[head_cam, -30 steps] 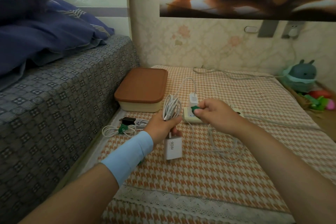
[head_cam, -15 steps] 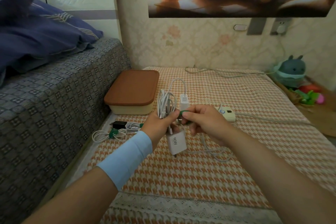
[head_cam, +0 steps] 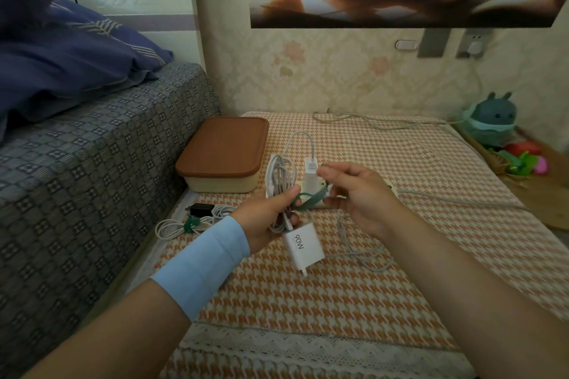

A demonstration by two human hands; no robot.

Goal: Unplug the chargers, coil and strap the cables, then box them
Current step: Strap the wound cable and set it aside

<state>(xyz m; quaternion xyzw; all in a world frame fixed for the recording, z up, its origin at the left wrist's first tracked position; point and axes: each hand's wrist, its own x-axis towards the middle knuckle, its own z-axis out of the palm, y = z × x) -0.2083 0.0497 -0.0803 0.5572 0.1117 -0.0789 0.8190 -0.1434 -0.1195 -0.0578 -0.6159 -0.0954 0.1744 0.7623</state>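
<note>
My left hand grips a coiled white cable with its white 90W charger hanging below the fist. A green strap runs from the coil to my right hand, which pinches its free end. Behind the hands a second white charger stands plugged in a white power strip, mostly hidden by my right hand. A black charger with a strapped white coil lies at the mat's left edge. A cream box with a brown lid sits shut beyond it.
The checked mat covers the floor. A bed with a patterned cover rises on the left. Loose white cable trails under my right wrist. A plush toy and small toys sit at the right. A wall socket holds a plug.
My right hand brought the green strap from over the power strip to the coil, and now pulls its end out to the right. The coil and charger rose slightly.
</note>
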